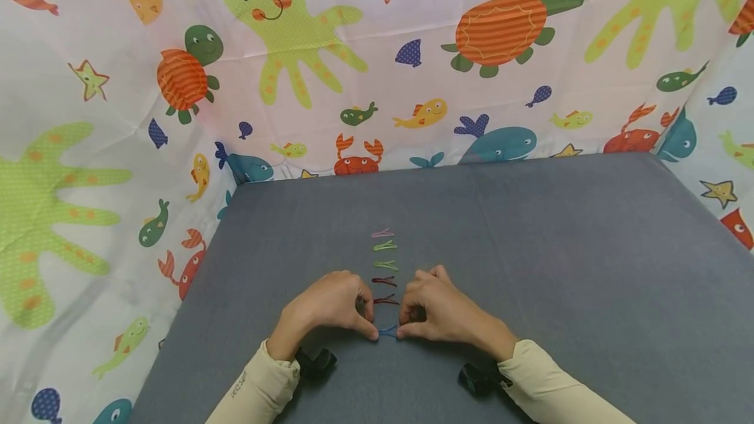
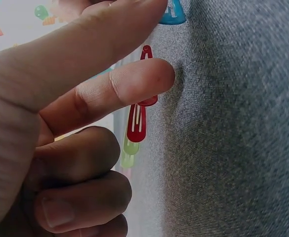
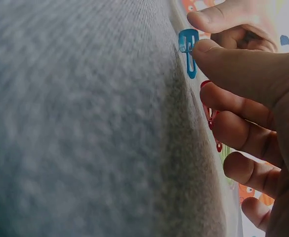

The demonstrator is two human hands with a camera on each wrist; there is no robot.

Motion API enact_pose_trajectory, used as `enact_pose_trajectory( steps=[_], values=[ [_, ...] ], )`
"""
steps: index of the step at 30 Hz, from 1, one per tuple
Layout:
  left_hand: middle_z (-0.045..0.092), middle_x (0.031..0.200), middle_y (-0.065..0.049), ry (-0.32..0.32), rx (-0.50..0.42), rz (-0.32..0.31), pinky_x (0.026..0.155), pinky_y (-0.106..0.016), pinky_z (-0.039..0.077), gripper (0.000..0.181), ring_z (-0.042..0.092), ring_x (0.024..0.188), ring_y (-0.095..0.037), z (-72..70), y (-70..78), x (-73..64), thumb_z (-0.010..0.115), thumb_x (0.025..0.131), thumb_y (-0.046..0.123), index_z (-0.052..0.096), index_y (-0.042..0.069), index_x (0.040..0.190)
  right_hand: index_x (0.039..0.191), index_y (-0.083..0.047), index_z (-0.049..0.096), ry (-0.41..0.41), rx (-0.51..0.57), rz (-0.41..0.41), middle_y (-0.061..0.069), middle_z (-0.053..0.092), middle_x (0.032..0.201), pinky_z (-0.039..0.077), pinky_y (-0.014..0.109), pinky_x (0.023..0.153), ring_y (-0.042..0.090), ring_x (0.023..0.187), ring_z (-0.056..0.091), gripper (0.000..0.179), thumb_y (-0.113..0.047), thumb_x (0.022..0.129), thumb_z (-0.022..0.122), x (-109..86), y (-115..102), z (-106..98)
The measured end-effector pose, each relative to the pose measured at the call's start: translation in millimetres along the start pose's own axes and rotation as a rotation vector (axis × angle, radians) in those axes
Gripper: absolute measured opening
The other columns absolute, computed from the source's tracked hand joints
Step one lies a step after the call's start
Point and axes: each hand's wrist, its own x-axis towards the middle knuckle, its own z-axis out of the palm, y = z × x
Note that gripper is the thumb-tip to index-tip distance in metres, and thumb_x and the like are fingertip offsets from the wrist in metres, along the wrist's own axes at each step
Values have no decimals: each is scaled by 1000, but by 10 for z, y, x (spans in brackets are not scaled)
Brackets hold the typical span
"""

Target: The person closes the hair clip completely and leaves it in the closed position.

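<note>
A blue snap hair clip (image 1: 387,332) lies on the grey cloth between my hands, at the near end of a column of clips. My left hand (image 1: 332,303) has its thumb tip at the clip's left end, with the index finger held apart from the thumb. At the right end, the thumb of my right hand (image 1: 442,309) touches the clip (image 3: 189,47), its other fingers loosely bent and spaced apart. Just beyond lie two dark red hair clips, the nearer one (image 1: 386,300) between the hands and the farther one (image 1: 385,281) behind it.
Farther up the column are two green clips, one (image 1: 385,265) nearer and one (image 1: 385,246) behind, then a pink clip (image 1: 382,233). The grey tabletop (image 1: 559,267) spreads to both sides. A sea-animal printed curtain (image 1: 330,116) hangs along the back and sides.
</note>
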Motion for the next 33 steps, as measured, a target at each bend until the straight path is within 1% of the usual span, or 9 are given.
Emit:
enact_pose_trajectory(
  steps=[6,10,13,22,26,33],
  values=[
    [65,69,25,-13,4,9,54,-20,39,22,49,55,1,8,16,7,91,72,42,72,34,66,76,-37,72,-9,-7,-8,-22,62,73,23,39,89,-1,77,39,16,-41,77,88,-4,-14,20],
    [63,67,24,-17,8,14,52,-20,36,25,45,53,1,15,33,8,91,72,41,70,32,64,77,-35,73,-5,-20,-25,-20,61,72,23,39,88,-1,75,37,17,-42,76,88,-6,-27,32],
    [62,67,24,-22,6,20,52,-19,35,25,44,52,1,22,40,8,91,72,41,70,32,63,77,-35,72,-4,-29,-29,-19,59,71,23,38,87,-1,75,36,18,-42,76,88,-8,-29,39],
    [64,68,23,-36,-20,29,53,-20,40,21,50,54,0,50,34,3,91,74,36,73,31,66,78,-34,72,-26,-41,-17,-19,59,73,24,37,87,-1,75,37,18,-40,77,88,-9,-28,50],
    [65,69,24,-35,-9,30,53,-20,41,17,52,56,1,63,40,8,90,75,35,75,32,68,77,-34,71,-22,-48,-25,-18,58,72,23,36,86,-1,75,36,18,-37,77,88,-11,-25,58],
    [65,70,25,-31,14,31,54,-20,41,17,50,56,2,79,38,27,89,76,33,75,33,68,77,-33,71,-18,-59,-30,-18,57,71,24,36,86,-1,74,36,16,-34,79,87,-10,-29,70]
  ],
)
